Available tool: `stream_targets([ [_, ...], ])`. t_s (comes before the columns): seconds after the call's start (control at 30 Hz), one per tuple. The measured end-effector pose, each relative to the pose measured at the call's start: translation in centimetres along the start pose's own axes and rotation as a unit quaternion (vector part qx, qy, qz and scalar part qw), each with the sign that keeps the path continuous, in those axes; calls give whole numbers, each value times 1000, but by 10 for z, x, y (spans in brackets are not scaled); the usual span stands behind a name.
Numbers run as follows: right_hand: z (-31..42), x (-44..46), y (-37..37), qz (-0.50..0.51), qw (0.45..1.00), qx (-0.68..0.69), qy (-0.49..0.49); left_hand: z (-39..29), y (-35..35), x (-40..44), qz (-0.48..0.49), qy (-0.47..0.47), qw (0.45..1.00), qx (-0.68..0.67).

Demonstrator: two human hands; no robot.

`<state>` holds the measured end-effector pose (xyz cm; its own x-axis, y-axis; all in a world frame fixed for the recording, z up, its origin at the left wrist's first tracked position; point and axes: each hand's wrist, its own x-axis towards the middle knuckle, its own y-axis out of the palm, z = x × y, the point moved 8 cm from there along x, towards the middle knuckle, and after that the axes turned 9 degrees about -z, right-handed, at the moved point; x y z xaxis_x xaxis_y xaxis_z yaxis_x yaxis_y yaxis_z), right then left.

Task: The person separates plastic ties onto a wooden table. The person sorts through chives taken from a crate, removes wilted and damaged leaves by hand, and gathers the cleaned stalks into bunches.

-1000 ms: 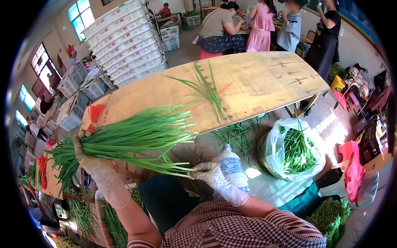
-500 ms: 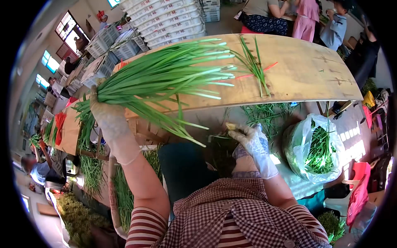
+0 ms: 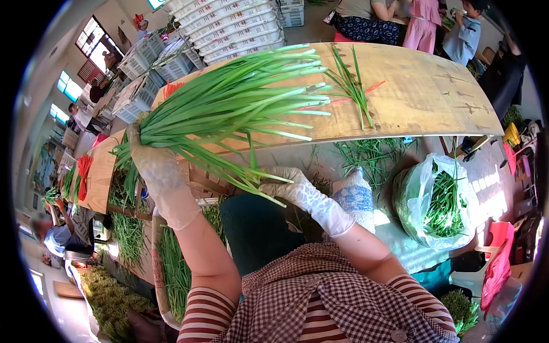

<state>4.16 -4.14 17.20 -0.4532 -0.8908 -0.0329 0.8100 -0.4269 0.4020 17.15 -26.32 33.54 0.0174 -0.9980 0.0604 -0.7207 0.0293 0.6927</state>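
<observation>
A large bunch of garlic chives (image 3: 217,103) fans out over the table, its pale cut ends toward the right. My left hand (image 3: 151,157), in a pale glove, is closed round the leafy end of the bunch at the left. A few lower stalks hang apart from the rest, below the table's front edge. At their pale ends is my gloved right hand (image 3: 297,186), its fingers closed in a pinch on them; how many stalks it grips is hidden. On the wood to the right lie a few loose chives (image 3: 350,86) across a red strip (image 3: 374,88).
The curved wooden table (image 3: 423,97) spans the front. A clear plastic bag of greens (image 3: 437,206) stands on the floor at right. White crates (image 3: 234,28) are stacked behind the table. Red strips (image 3: 84,174) hang at left. Several other people are around the room.
My right hand has moved left, from apart to the hanging stalk ends. The bunch and my left hand have shifted slightly to the right.
</observation>
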Motion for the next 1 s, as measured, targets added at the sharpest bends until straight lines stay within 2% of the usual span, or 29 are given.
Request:
stream_targets([
  [0.03, 0, 1, 1, -3, 1000, -5, -8, -1, -1, 1, 1, 2, 1000, 6],
  [0.07, 7, -3, 2, -44, 996, -73, 29, -1, -3, 2, 3, 4, 1000, 13],
  [0.1, 9, -4, 0, -64, 997, -26, 23, -2, -4, 2, 4, 6, 1000, 19],
  [0.2, 11, -10, -4, -119, 986, 118, 5, -12, 3, -18, 47, 131, 978, 158],
  [0.3, 11, -17, -7, -112, 981, 151, -37, 2, 2, -26, -15, -31, 998, -52],
  [0.4, 6, -26, -25, -145, 979, 113, -88, 0, 5, -34, 8, -54, 997, -62],
  [0.5, -27, -26, -54, -125, 969, -191, -91, -2, 6, -36, 7, -80, 995, -65],
  [0.57, -73, -22, -98, -195, 972, -114, -66, -1, -4, -20, -19, -90, 994, -55],
  [0.6, -91, -17, -129, -202, 911, -358, -18, 2, -9, -14, -32, -95, 994, -51],
  [0.63, -76, -21, -132, -152, 811, -564, 21, -6, -9, -19, -5, -13, 1000, 21],
  [0.7, -67, -14, -138, -177, 806, -562, -51, -21, -2, -39, 53, 149, 974, 165],
  [0.77, -57, 5, -136, -173, 912, -355, -106, -14, -1, -40, 26, -10, 999, 22],
  [0.8, -46, 15, -128, -167, 946, -243, -132, -8, 1, -42, 11, -90, 995, -49],
  [0.9, -1, 26, -68, -21, 990, -61, -127, -12, 3, -51, 36, -51, 997, 37],
  [0.97, 10, 16, -32, 7, 997, 25, -68, -15, 9, -69, 44, -42, 995, 79],
  [1.0, 39, 6, -19, -40, 986, -105, -125, -16, 11, -75, 47, -37, 993, 100],
])
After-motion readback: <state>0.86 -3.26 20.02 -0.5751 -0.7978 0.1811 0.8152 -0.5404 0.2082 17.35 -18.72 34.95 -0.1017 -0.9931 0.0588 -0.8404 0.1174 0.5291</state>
